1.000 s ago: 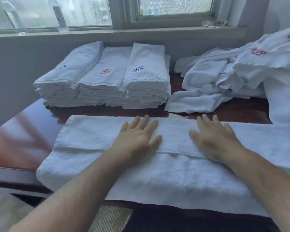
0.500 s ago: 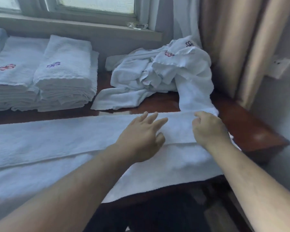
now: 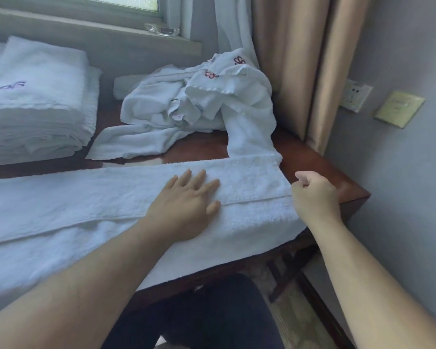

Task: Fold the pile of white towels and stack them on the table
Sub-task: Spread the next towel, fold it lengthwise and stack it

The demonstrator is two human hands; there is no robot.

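Dark wooden counter (image 3: 320, 157): long white terry towel (image 3: 86, 197) running lengthwise along front edge; right hand (image 3: 315, 195) fingers pinching its right end, left hand (image 3: 184, 205) pressing flat.

I note one long white towel (image 3: 106, 197) laid flat along the near edge of the table (image 3: 320, 167), folded lengthwise, its upper layer's hem running across the middle; its right end reaches the table's right side. Behind it I see a crumpled pile of unfolded towels (image 3: 186, 109) bearing red emblems. At rear left stands a stack of folded towels (image 3: 38, 102), the top one showing a purple emblem.
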